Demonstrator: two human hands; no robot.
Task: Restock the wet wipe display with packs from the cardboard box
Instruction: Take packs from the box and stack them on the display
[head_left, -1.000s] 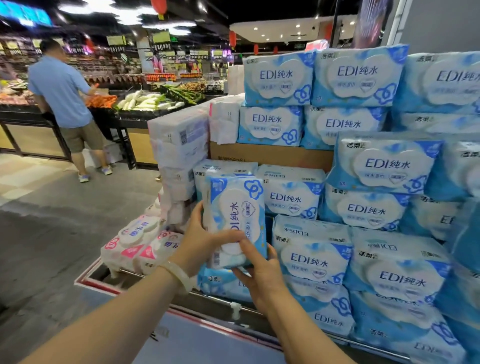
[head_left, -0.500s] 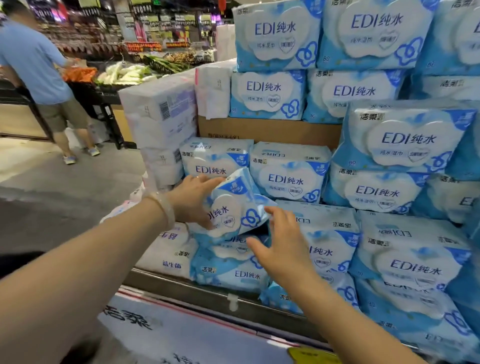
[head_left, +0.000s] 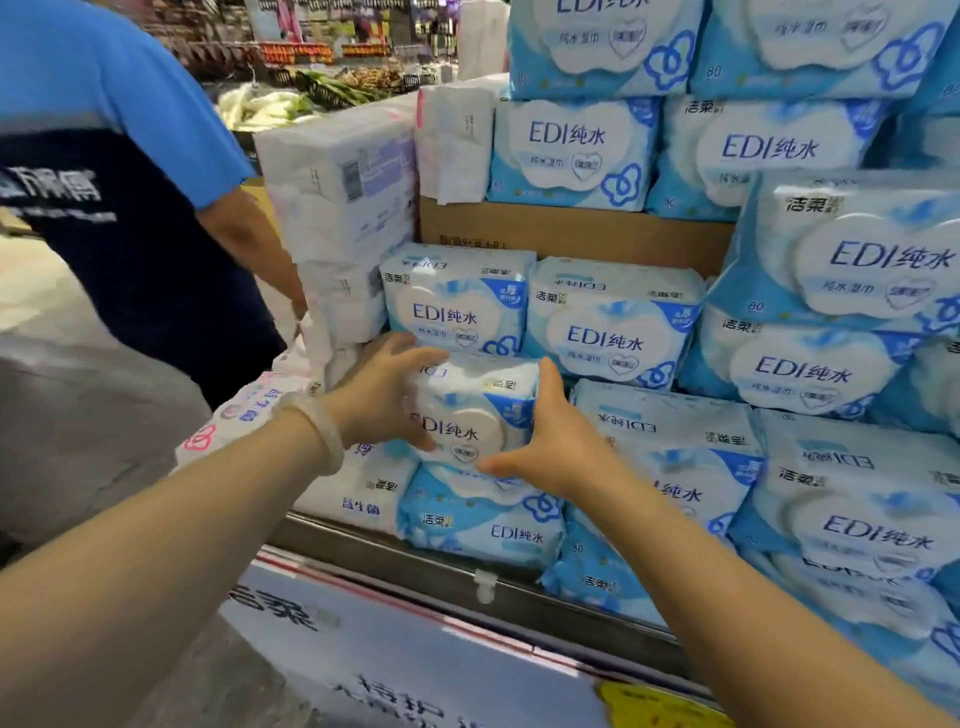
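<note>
While the left hand (head_left: 382, 392) and right hand (head_left: 553, 441) grasp a wipe pack (head_left: 475, 410) among stacked packs (head_left: 608, 325), a bystander (head_left: 119, 208) crowds the left side

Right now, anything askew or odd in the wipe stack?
Mostly tidy. The pack held between the left hand and right hand sits level on the lower packs. One oddity: the white pack up on the cardboard box stands on end with a loose, crumpled lower edge.
</note>
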